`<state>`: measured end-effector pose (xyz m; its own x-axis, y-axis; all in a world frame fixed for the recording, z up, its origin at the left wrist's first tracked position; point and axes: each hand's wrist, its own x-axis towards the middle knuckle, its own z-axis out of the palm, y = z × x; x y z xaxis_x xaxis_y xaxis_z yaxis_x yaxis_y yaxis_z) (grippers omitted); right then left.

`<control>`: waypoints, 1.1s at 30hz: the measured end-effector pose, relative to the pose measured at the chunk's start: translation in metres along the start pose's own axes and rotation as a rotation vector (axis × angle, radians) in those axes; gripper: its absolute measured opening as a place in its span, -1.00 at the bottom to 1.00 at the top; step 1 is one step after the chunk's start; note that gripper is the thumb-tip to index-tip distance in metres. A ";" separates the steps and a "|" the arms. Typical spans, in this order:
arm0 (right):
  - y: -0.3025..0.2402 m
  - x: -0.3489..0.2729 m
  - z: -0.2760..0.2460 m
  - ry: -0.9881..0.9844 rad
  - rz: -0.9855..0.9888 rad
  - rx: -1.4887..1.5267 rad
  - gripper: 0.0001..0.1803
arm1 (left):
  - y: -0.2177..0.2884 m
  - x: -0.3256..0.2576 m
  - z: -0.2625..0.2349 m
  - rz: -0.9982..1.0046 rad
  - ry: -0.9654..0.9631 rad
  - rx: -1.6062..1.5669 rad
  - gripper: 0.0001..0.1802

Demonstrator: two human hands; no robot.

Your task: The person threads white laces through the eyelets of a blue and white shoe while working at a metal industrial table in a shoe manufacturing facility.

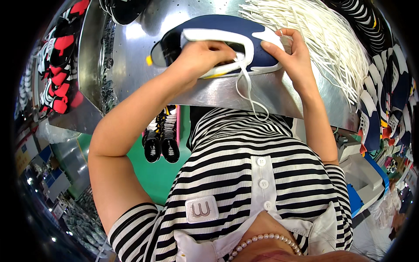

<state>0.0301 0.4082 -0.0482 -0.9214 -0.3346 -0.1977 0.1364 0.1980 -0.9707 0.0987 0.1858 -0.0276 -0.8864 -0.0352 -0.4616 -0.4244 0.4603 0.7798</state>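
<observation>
A navy shoe upper [218,27] with white trim lies on its side on the metal table, close in front of me. My left hand [203,56] reaches into its opening with curled fingers. Those fingertips, partly hidden, close around a white shoelace [245,83] at the edge of the eyelet part. From there the lace hangs in a loop over the table's near edge. At the white toe end, my right hand [293,50] grips the upper, thumb on its face and fingers around the far side.
A large pile of white laces [318,43] spreads over the right of the metal table [144,94]. Navy-and-white uppers [371,118] stack at the right edge. Red-and-black shoe parts [61,74] stand at left. Black shoes [161,139] sit below the table. A dark shoe [126,11] lies far left.
</observation>
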 end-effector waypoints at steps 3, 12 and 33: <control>0.000 -0.001 -0.008 0.010 0.218 -0.002 -0.42 | -0.014 0.003 -0.006 0.386 0.342 0.342 -0.76; -0.009 0.001 -0.010 -0.084 0.116 -0.026 -0.40 | 0.003 0.002 -0.005 0.480 0.314 0.399 -0.89; 0.008 -0.002 -0.050 0.280 -0.363 -0.445 -0.69 | 0.049 -0.020 -0.023 0.784 0.528 0.193 -0.94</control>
<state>0.0144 0.4567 -0.0486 -0.9488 -0.2112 0.2348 -0.3114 0.5011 -0.8074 0.0914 0.1887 0.0300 -0.8938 -0.0286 0.4475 0.3199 0.6588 0.6809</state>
